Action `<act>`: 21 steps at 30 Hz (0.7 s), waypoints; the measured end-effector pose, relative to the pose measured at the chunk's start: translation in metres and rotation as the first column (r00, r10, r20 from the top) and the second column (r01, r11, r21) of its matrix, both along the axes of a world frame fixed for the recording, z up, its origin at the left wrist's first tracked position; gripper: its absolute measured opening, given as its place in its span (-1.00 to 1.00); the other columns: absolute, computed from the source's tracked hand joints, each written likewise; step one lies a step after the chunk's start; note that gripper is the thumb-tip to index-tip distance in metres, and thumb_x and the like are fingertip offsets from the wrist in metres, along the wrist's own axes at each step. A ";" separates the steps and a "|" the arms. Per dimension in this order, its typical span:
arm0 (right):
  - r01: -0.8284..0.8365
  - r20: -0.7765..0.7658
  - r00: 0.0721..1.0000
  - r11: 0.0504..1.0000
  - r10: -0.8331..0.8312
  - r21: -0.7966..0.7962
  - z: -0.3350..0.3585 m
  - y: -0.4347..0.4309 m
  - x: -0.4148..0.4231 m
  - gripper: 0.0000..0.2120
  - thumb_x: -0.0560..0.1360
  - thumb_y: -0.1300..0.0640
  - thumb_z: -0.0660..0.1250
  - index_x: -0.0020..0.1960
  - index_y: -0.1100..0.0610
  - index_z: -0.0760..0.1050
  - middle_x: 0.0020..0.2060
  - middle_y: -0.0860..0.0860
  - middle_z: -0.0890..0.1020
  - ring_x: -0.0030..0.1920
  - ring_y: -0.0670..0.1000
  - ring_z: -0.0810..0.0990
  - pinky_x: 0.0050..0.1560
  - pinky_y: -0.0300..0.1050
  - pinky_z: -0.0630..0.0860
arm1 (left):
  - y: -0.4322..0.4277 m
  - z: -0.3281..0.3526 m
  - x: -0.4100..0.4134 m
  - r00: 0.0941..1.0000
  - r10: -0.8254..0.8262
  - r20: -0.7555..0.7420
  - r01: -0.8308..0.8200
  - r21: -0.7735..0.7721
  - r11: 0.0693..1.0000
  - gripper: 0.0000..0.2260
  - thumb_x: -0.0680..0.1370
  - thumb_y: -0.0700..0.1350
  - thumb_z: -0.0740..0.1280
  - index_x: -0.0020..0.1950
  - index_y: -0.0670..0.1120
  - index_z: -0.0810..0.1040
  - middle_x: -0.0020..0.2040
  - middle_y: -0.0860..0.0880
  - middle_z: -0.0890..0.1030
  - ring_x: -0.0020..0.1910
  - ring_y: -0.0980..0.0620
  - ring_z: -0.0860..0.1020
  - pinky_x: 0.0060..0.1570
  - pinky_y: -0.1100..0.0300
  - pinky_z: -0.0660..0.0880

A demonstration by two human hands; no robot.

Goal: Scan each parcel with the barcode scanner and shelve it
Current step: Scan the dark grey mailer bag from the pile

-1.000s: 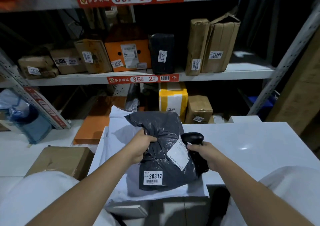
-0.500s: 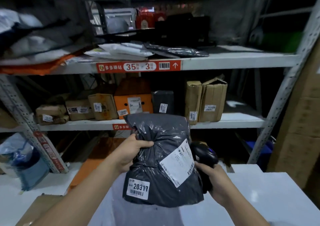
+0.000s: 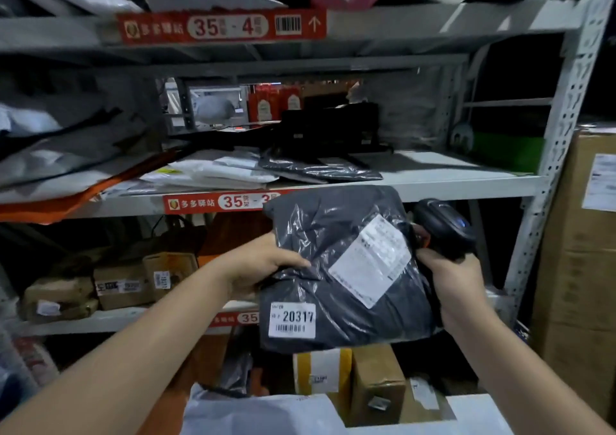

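A dark grey plastic parcel (image 3: pixel 333 234) with a white shipping label and a sticker reading 20317 is held up in front of the shelf marked 35-3 (image 3: pixel 450 188). My left hand (image 3: pixel 263 264) grips its left edge, thumb on the front. My right hand (image 3: pixel 453 281) holds the black barcode scanner (image 3: pixel 446 226) by its handle, against the parcel's right side. The scanner head sticks up just right of the parcel.
Flat white and grey mailers (image 3: pixel 233 171) lie on the 35-3 shelf, with bare room at its right. Brown boxes (image 3: pixel 123 288) stand on the shelf below. Stacked cartons (image 3: pixel 580 268) rise at the right. A white parcel (image 3: pixel 260 414) lies on the table below.
Both hands have lifted the parcel and scanner from the table up to the level of the 35-3 shelf. The view has tilted upward, showing the 35-4 shelf.
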State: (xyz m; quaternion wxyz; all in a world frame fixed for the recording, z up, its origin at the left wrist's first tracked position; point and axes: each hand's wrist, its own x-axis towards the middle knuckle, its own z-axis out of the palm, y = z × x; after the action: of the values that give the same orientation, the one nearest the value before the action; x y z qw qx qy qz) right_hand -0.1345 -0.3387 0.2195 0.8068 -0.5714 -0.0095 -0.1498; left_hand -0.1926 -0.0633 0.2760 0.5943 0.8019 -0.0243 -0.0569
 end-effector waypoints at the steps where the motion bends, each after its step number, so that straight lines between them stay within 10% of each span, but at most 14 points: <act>1: 0.011 0.019 1.000 1.000 -0.011 -0.002 0.012 0.000 0.012 -0.75 0.50 0.46 0.39 0.04 0.17 0.69 -0.15 0.05 0.77 -0.08 0.07 0.73 0.05 0.01 0.63 | -0.003 0.010 0.014 0.999 0.020 0.037 -0.021 0.042 0.999 -0.78 0.60 -0.34 0.38 0.24 -0.24 0.59 0.06 -0.24 0.74 -0.02 -0.19 0.75 -0.07 0.00 0.70; 9: 0.076 0.121 0.990 0.996 -0.070 -0.046 0.105 0.032 0.152 -0.78 0.47 0.37 0.43 0.05 0.15 0.64 -0.12 0.07 0.71 -0.06 0.08 0.70 0.05 0.01 0.64 | 0.003 0.078 0.152 0.926 0.312 0.213 -0.290 -0.127 0.948 -0.63 0.54 -0.41 0.43 0.28 -0.12 0.49 0.15 -0.28 0.67 -0.05 -0.23 0.71 -0.15 -0.10 0.71; 13: 0.105 0.104 0.991 0.981 -0.088 -0.164 0.127 0.049 0.215 -0.80 0.47 0.36 0.43 -0.16 0.08 0.55 -0.27 0.00 0.64 -0.19 0.04 0.63 -0.10 -0.07 0.59 | 0.015 0.098 0.219 0.902 0.360 0.238 -0.364 -0.029 0.931 -0.10 0.35 -0.24 0.57 0.64 -0.12 0.25 0.46 -0.17 0.49 0.29 -0.28 0.58 0.25 -0.16 0.59; 18: 0.176 0.101 0.983 0.945 -0.154 -0.277 0.153 0.061 0.286 -0.86 0.41 0.26 0.46 -0.04 0.12 0.63 -0.22 0.06 0.67 -0.14 0.09 0.66 -0.05 -0.03 0.65 | 0.011 0.118 0.263 0.843 0.449 0.295 -0.490 0.079 0.868 -0.66 0.56 -0.34 0.46 0.29 -0.20 0.49 -0.07 -0.23 0.63 -0.16 -0.16 0.68 -0.15 0.02 0.67; 21: 0.233 0.084 0.973 0.902 -0.217 -0.364 0.166 0.061 0.315 -0.63 0.38 0.13 0.49 0.16 0.21 0.63 0.04 0.14 0.71 -0.01 0.12 0.68 0.06 0.00 0.67 | 0.009 0.123 0.289 0.844 0.434 0.316 -0.498 0.156 0.853 -0.79 0.65 -0.34 0.31 0.27 -0.31 0.61 0.03 -0.21 0.64 -0.08 -0.09 0.69 -0.22 0.15 0.56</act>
State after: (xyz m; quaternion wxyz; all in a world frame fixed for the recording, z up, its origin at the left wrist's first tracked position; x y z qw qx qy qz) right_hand 0.1808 -0.2774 0.3856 0.6613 -0.7075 0.0117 -0.2490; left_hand 0.0963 -0.0542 0.3995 0.4834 0.8471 0.0987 0.1972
